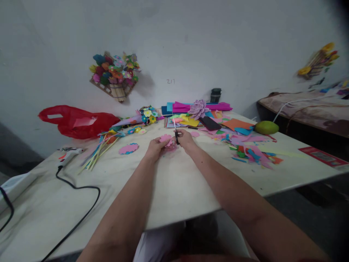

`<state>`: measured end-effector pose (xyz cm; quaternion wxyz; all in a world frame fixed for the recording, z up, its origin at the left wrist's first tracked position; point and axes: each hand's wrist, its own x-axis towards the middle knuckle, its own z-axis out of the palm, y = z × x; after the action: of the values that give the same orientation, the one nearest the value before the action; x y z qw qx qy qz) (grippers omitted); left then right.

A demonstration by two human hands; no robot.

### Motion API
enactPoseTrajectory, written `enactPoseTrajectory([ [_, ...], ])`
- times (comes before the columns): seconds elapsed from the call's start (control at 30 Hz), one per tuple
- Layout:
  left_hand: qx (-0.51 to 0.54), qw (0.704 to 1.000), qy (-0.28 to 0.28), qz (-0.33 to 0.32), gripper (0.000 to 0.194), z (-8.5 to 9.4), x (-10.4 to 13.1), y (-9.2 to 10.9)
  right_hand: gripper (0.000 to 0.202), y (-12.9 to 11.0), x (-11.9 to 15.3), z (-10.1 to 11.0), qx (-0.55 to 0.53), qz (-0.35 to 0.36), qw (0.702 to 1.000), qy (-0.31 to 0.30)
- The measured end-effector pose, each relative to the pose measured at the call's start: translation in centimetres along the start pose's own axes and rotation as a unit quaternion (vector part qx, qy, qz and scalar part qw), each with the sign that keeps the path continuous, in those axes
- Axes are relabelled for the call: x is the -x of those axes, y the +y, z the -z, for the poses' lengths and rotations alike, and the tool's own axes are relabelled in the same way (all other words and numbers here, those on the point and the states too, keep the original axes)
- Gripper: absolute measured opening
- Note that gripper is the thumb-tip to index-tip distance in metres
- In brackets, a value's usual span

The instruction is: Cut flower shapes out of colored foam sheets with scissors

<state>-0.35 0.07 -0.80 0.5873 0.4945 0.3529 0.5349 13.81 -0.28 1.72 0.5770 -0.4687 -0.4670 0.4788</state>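
My left hand (155, 148) is closed on a pink paper flower cutout (165, 138) with a scalloped edge. Close beside it, my right hand (185, 139) grips a pair of scissors (176, 135) by the black handles, blades pointing up and away from me. Whether the blades touch the paper I cannot tell. Small pink scraps (171, 148) lie on the table under both hands. To the left rests a pink disc with blue scalloped edging (128, 148). A plain pink paper circle (195, 134) lies just past my right hand.
A glue gun (69, 156) with a black cord lies left on the table (188, 189), near a red plastic bag (79, 122). Coloured paper scraps (256, 153), a dark phone (209, 123) and a green mango-like fruit (266, 127) are on the right. Paper flowers (148, 114) lie at the back.
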Motion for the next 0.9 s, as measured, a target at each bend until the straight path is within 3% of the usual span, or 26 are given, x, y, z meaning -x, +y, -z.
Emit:
enactPoseTrajectory([
  [0.17,0.023,1.0,0.016,0.004,0.038,0.0,0.0,-0.1,0.035,0.1,0.0,-0.2,0.001,0.0,1.0,0.002],
  [0.37,0.019,0.999,0.047,-0.006,0.034,0.3,-0.4,0.0,0.033,0.0,-0.3,0.6,0.04,-0.031,0.998,-0.044],
  [0.5,0.029,0.998,0.058,-0.011,0.03,0.7,-0.5,0.1,0.022,0.3,-0.8,1.7,0.102,-0.045,0.987,-0.119],
  [0.73,0.052,0.996,0.069,-0.02,0.024,0.7,-0.5,0.1,0.036,-0.1,-0.8,3.6,0.105,-0.058,0.96,-0.254],
  [0.9,0.085,0.991,0.096,-0.044,0.023,0.3,-0.4,0.4,0.037,0.1,-1.0,4.3,0.127,-0.057,0.944,-0.3],
])
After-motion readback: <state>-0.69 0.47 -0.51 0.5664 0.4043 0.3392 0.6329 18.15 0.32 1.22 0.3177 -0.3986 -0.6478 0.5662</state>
